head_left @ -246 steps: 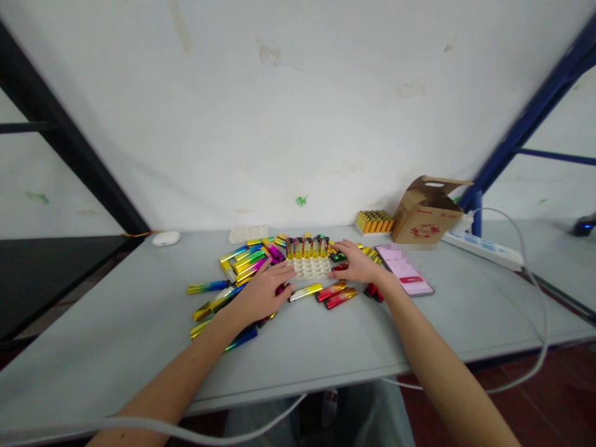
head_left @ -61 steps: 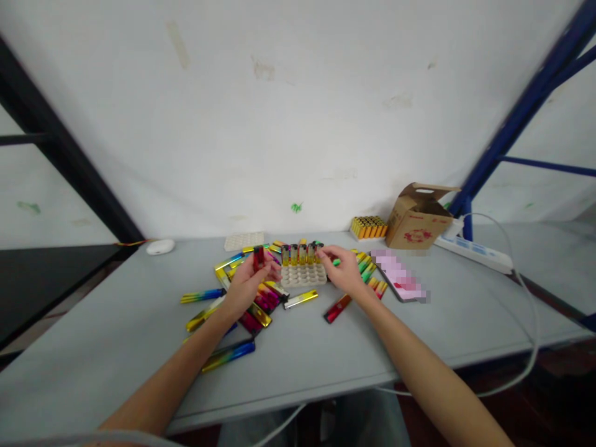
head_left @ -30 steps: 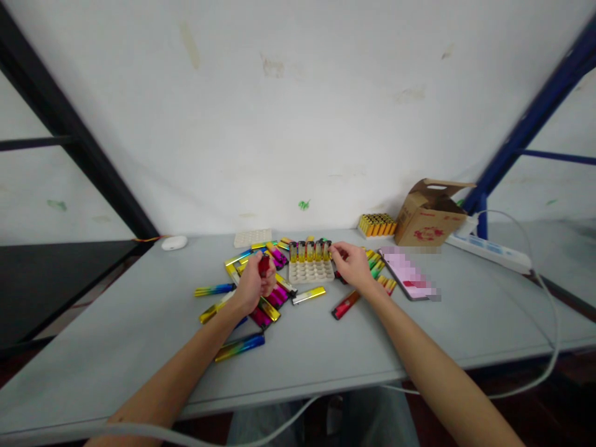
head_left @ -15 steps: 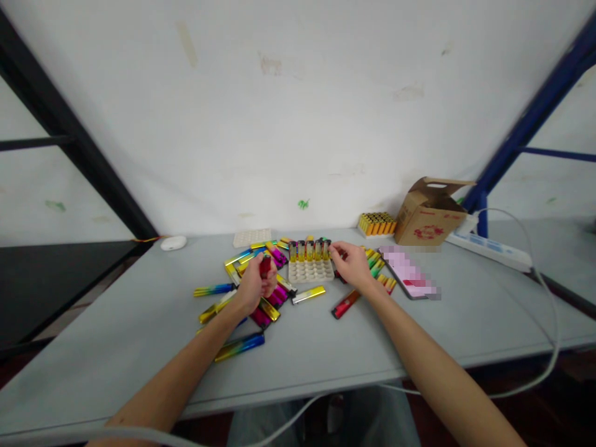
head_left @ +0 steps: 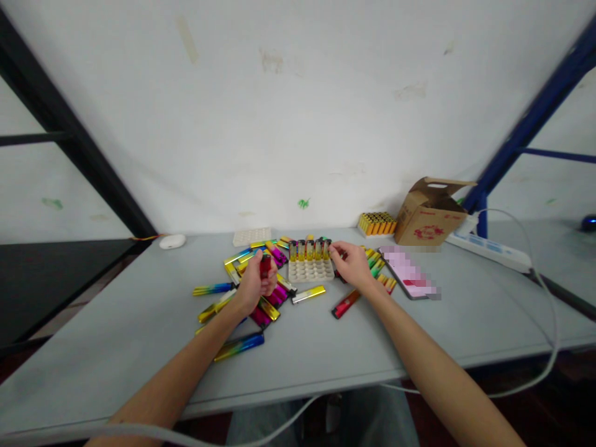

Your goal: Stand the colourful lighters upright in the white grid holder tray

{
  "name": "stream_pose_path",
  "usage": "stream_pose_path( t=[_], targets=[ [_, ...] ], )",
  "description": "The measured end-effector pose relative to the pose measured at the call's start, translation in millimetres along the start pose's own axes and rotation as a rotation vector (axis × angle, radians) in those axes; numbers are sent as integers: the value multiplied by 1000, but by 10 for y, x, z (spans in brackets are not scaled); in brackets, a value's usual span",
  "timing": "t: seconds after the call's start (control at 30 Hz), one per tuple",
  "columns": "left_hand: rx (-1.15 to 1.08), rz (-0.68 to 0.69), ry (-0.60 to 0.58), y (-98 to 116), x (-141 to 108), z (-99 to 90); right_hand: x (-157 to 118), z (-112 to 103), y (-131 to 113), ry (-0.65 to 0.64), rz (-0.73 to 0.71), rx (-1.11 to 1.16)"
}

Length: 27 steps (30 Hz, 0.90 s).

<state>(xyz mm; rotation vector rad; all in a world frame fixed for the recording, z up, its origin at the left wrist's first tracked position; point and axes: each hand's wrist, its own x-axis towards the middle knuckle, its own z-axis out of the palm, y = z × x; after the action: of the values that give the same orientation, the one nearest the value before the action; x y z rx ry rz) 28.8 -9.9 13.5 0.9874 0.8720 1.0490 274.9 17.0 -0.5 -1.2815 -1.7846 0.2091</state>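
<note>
My left hand is closed around a red lighter, its upper part showing above the fingers. A cream tray with round holes lies between my hands, and a row of yellowish lighters stands upright along its back. At the right end of that row, my right hand pinches the last lighter near its top. Loose metallic lighters in several colours lie around and under my left hand. A yellow and silver lighter lies in front of the tray. A red lighter rests below my right wrist.
Behind the loose lighters lies another cream tray. An orange block of packed lighters stands by the wall beside an open cardboard box. A phone, a power strip and a white cable are at right; a white case sits left.
Both hands stay almost in place. The red lighter in my left hand looks very slightly more upright, and the view has shifted a little.
</note>
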Motion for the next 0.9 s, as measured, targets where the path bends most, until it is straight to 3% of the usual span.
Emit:
stream_pose_path(
  t=[0.43,0.67,0.9],
  targets=[
    [-135,129,8,12,10,49,13,-37,-24,26,14,-6],
    [143,264,73,-33,45,21,-38,6,-180,-6,-38,81],
    [275,265,-67,-46,-38,99,-150,154,-473,-70,-112,402]
  ],
)
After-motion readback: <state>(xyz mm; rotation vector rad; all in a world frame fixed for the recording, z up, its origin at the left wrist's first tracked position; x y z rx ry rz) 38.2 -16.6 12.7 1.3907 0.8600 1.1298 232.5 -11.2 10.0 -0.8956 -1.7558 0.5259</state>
